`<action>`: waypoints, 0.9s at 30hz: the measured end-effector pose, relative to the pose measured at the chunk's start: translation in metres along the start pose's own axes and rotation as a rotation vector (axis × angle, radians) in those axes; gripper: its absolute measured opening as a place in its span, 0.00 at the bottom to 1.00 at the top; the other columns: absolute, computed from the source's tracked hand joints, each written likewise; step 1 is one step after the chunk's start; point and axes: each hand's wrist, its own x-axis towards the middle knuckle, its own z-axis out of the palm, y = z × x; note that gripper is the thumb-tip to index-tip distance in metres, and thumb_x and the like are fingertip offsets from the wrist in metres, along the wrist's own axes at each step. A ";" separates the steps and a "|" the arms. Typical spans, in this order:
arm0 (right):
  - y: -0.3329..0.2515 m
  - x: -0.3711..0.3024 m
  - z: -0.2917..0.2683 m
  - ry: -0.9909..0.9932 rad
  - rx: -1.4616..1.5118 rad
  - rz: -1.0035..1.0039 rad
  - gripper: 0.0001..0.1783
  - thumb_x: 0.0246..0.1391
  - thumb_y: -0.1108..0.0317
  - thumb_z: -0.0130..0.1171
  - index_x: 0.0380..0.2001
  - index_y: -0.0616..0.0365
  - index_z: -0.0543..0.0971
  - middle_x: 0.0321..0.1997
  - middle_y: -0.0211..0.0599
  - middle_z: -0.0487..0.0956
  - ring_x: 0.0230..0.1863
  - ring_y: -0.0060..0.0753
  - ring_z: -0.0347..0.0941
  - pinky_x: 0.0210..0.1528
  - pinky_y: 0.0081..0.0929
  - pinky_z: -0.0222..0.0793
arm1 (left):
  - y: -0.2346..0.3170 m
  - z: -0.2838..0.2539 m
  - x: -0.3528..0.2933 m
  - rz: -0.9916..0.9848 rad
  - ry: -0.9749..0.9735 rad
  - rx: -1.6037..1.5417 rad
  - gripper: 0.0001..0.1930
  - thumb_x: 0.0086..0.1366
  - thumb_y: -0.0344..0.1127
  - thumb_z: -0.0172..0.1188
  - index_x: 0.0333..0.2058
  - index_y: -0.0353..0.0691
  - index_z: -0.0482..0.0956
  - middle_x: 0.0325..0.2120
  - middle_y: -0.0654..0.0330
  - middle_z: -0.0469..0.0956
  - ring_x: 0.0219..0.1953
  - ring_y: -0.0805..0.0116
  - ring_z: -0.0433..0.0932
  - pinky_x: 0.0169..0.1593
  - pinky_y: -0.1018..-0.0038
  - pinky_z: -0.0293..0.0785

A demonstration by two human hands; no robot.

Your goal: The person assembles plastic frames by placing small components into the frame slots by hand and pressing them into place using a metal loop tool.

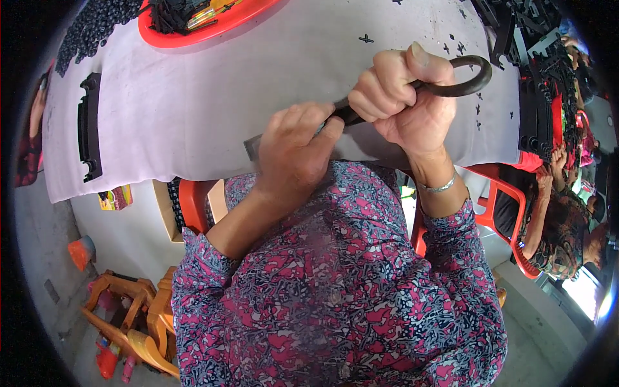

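Note:
Both hands are raised over the near edge of the white-covered table, close to my body. My right hand [406,93] is closed in a fist round the dark shank of what look like scissors, with one big curved handle loop [478,79] sticking out to its right. Left of it, my left hand [300,145] wraps over the other end of the same tool, fingers curled. A flat grey end [252,148] shows past the left hand's outer side. Most of the middle is hidden by my fingers, so I cannot tell whether anything else is pinched there.
A red tray [219,29] of black plastic pieces stands at the far left beside a heap of small black parts [103,29]. A long black strip [90,127] lies left. Black parts [535,84] pile up right; small black crosses [366,39] are scattered. Another person [554,219] sits right.

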 end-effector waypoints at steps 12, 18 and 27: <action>-0.008 0.002 0.004 -0.046 -0.012 0.023 0.27 0.64 0.51 0.39 0.12 0.48 0.52 0.12 0.20 0.48 0.15 0.19 0.40 0.19 0.25 0.39 | -0.001 -0.002 0.000 -0.017 -0.016 -0.021 0.14 0.49 0.29 0.59 0.38 0.39 0.78 0.40 0.58 0.75 0.42 0.58 0.76 0.42 0.63 0.71; -0.003 -0.001 0.006 -0.034 -0.088 0.036 0.27 0.64 0.52 0.38 0.12 0.49 0.53 0.12 0.21 0.50 0.15 0.19 0.41 0.19 0.25 0.40 | 0.000 -0.003 0.003 -0.007 -0.004 -0.022 0.13 0.49 0.29 0.60 0.37 0.38 0.79 0.39 0.58 0.75 0.41 0.59 0.76 0.41 0.63 0.71; -0.001 -0.003 0.008 -0.004 -0.114 0.007 0.26 0.65 0.57 0.38 0.11 0.50 0.54 0.12 0.22 0.51 0.15 0.19 0.42 0.20 0.25 0.42 | 0.002 -0.005 0.003 -0.026 -0.033 -0.005 0.13 0.50 0.30 0.60 0.37 0.38 0.79 0.39 0.59 0.76 0.41 0.59 0.76 0.41 0.64 0.71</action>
